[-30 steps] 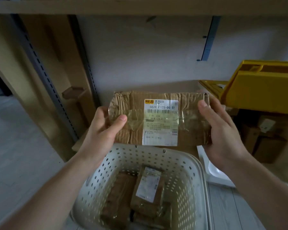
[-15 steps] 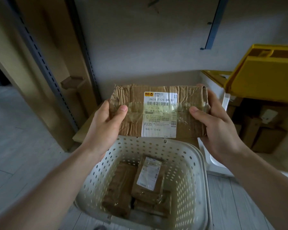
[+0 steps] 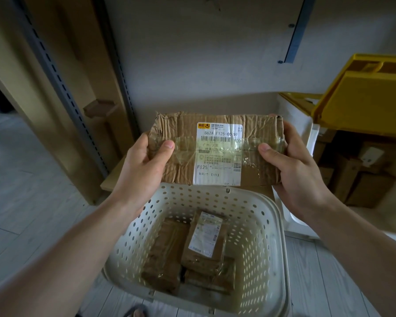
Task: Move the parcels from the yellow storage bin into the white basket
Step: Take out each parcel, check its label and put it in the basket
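Note:
A crumpled brown cardboard parcel point(image 3: 183, 147) with a white shipping label and clear tape hangs above the far rim of the white perforated basket point(image 3: 258, 225). My left hand point(image 3: 142, 170) grips its left end, thumb on the front face. My right hand point(image 3: 293, 165) grips its right end the same way. Inside the basket lie several brown parcels point(image 3: 204, 243), one with a white label facing up. The yellow storage bin point(image 3: 361, 101) sits at the right, tilted, its inside hidden.
Brown boxes point(image 3: 364, 177) are stacked under the yellow bin at the right. A grey slotted shelf upright point(image 3: 62, 88) and cardboard sheets stand at the left. A white container point(image 3: 295, 138) stands behind the basket. The floor is pale wood planks.
The parcel stays held in both hands and has sunk a little toward the basket. My right thumb has closed onto its front face. The view has tilted down, showing more of the basket.

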Available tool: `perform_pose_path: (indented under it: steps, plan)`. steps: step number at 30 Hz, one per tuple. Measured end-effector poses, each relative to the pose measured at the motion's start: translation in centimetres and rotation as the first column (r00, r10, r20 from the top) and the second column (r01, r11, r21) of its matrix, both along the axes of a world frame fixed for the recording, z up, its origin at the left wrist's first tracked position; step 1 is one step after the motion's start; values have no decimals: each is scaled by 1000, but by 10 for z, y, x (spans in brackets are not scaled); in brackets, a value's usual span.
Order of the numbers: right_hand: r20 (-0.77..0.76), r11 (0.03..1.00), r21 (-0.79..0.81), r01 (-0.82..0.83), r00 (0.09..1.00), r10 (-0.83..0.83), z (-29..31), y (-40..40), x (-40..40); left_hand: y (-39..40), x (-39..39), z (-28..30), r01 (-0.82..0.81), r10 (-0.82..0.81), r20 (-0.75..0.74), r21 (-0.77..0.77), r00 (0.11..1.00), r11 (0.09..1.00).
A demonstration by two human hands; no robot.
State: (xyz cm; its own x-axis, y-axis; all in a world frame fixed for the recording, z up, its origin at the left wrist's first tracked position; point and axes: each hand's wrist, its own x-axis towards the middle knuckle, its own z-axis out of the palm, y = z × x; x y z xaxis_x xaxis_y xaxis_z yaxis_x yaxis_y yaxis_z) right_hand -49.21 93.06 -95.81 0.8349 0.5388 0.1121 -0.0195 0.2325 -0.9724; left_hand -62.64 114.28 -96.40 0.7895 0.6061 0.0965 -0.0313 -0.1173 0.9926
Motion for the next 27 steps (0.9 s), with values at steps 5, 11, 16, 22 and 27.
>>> perform_pose_path:
  steps: [5, 11, 16, 22, 27]
  plan:
    - [8, 1000, -8, -23, 1000, 23, 1, 2, -1, -2, -3, 2, -36, 37, 5, -38, 999, 999]
    - [-2, 999, 11, -40, 999, 40, 1, 0, -4, 0, -5, 4, -59, 59, 24, -11, 998, 998]
    - [-9, 999, 0, -50, 999, 50, 2, -2, -5, 4, -6, -1, -53, 52, 32, 11, 998, 999]
    - [3, 997, -44, -64, 998, 64, 2, -5, -7, 9, -4, -10, -36, 37, -46, 8, 998, 999]
    - [-22, 982, -158, -108, 994, 105, -7, -10, -2, 10, -4, -14, 13, -26, -131, -100, 991, 995]
